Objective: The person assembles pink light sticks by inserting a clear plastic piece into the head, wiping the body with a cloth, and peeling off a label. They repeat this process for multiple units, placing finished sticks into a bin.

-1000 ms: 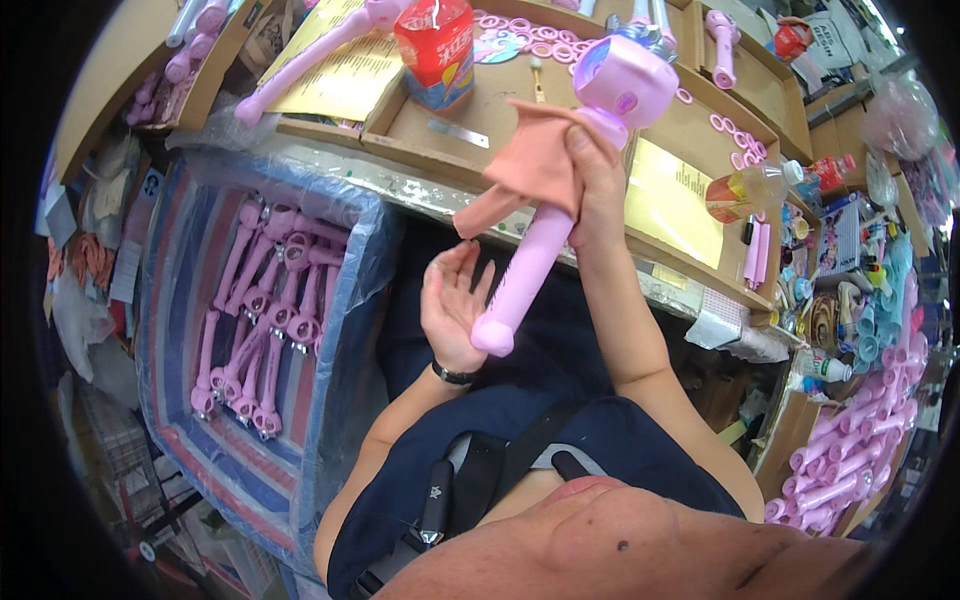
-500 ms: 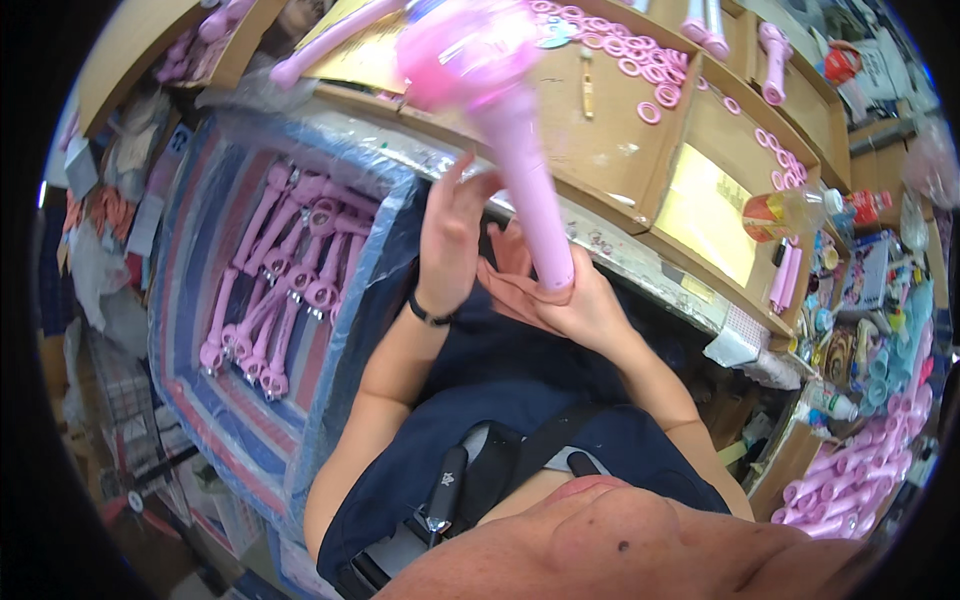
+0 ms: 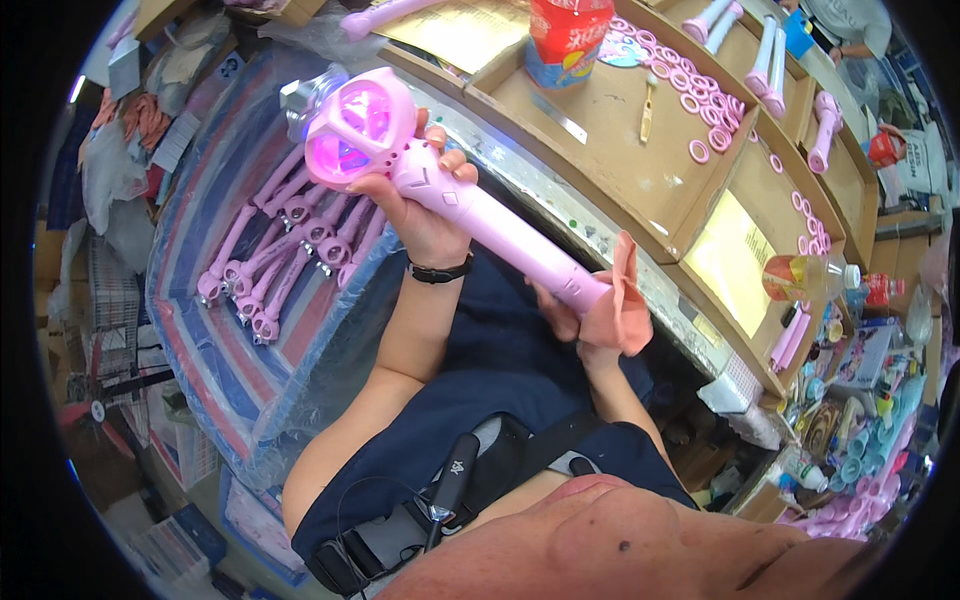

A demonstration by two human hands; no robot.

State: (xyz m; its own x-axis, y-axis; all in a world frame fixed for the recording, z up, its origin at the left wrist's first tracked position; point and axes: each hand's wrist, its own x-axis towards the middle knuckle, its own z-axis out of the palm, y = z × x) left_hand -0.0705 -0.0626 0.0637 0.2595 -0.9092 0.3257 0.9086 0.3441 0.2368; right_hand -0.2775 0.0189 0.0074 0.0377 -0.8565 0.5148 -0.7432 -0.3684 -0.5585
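A pink toy wand lies slantwise in front of me, its round head up at the left and lit purple-pink inside. A silvery faceted tip caps the head. My left hand is closed around the wand just below the head, thumb on the near side and fingers over the far side. At the handle's lower end, my right hand grips through a salmon-coloured cloth. That cloth hides part of the right hand and the handle end.
Left of me, a striped bag lined with clear plastic holds several pink wands. Ahead are cardboard trays with pink rings, a red-and-blue container and a small brush. A drink bottle stands at right.
The wand has swung from nearly upright to slanting left, its head nearer me. My left hand, open and apart before, now grips it below the head. The purple glow now shows clearly.
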